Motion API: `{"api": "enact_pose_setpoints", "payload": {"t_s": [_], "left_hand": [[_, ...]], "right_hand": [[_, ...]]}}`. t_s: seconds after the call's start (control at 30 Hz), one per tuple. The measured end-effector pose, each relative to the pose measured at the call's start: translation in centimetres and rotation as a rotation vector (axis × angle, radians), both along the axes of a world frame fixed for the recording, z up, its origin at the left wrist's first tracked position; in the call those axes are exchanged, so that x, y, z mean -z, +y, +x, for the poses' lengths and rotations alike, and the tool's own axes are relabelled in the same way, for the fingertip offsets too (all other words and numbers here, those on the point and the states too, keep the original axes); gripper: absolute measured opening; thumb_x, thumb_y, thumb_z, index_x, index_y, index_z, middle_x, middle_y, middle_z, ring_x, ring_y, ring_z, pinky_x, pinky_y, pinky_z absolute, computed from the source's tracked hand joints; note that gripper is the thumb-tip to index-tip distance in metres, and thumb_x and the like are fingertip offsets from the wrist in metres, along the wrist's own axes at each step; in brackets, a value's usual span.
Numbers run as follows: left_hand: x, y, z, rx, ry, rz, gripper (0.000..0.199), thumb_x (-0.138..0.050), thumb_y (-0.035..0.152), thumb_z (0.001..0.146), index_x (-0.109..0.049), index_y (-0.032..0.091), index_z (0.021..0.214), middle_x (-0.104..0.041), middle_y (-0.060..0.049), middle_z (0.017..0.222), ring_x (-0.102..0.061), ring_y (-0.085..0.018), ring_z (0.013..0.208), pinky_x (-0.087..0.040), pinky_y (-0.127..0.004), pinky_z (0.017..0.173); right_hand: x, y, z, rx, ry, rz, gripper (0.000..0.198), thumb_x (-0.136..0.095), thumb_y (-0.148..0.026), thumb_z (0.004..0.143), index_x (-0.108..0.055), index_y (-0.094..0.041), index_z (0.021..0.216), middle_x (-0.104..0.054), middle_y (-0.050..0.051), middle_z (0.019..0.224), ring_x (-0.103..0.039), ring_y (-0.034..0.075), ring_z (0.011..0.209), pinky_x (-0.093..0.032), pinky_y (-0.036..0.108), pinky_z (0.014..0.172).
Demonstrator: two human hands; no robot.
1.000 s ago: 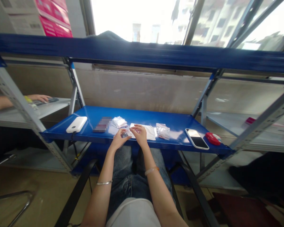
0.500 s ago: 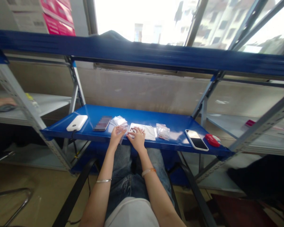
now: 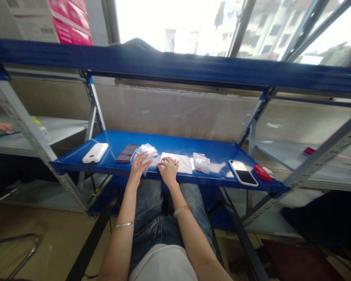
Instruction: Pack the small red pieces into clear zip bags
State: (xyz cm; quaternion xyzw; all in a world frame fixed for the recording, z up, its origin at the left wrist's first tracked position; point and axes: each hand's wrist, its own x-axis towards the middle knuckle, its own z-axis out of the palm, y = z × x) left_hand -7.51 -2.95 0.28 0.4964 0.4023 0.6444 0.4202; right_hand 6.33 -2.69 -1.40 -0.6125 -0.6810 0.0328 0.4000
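Observation:
My left hand (image 3: pixel 137 168) is closed on a small clear plastic bag (image 3: pixel 146 167), which hangs over the front edge of the blue shelf. My right hand (image 3: pixel 169 171) rests at the near side of a white cloth (image 3: pixel 185 164). Its thumb and fingertips are pinched together; whatever they hold is too small to make out. Tiny dark and reddish pieces show on the cloth by those fingers. Behind my left hand lies a pile of clear bags (image 3: pixel 147 148). Right of the cloth sit filled clear bags (image 3: pixel 201 162) with small reddish contents.
The blue shelf (image 3: pixel 175 142) also bears a white device (image 3: pixel 95 152) with a cable, a dark phone (image 3: pixel 126 153), a white-edged phone (image 3: pixel 243 173) and a red-and-white object (image 3: pixel 263 173). Metal posts flank it. Another person's hand (image 3: pixel 0 126) is at far left.
My left hand has moved a little left, away from my right hand, with the clear bag. My right hand stays at the cloth, its fingers drawn closer together.

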Motion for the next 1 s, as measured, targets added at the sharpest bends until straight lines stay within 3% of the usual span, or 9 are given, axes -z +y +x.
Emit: {"api": "enact_pose_setpoints", "payload": {"t_s": [0.27, 0.67, 1.0], "left_hand": [[0.0, 0.0, 0.2, 0.044, -0.035, 0.013, 0.061, -0.078, 0.031, 0.056, -0.056, 0.019, 0.111, -0.063, -0.01, 0.115, -0.055, -0.026, 0.114, -0.042, -0.041, 0.098], [-0.6, -0.6, -0.4, -0.085, 0.415, 0.108, 0.053, -0.076, 0.036, 0.059, -0.06, 0.021, 0.108, -0.063, -0.008, 0.11, -0.056, -0.027, 0.11, -0.039, -0.041, 0.099], [-1.1, -1.0, -0.8, -0.221, 0.52, 0.084, 0.052, -0.074, 0.036, 0.061, -0.059, 0.021, 0.109, -0.064, -0.007, 0.108, -0.058, -0.025, 0.106, -0.04, -0.039, 0.097]], "right_hand": [[0.5, -0.1, 1.0, 0.011, 0.005, 0.018, 0.013, -0.063, -0.037, 0.08, -0.073, -0.029, 0.081, -0.06, 0.003, 0.12, -0.043, 0.025, 0.12, -0.024, 0.044, 0.098], [0.3, 0.0, 0.7, 0.039, 0.046, 0.022, 0.016, -0.062, -0.041, 0.081, -0.072, -0.028, 0.078, -0.065, 0.002, 0.11, -0.047, 0.024, 0.115, -0.025, 0.041, 0.095], [0.2, 0.0, 0.6, -0.015, -0.073, 0.02, 0.014, -0.065, -0.04, 0.079, -0.072, -0.029, 0.082, -0.062, 0.003, 0.113, -0.047, 0.024, 0.111, -0.023, 0.043, 0.095]]}}
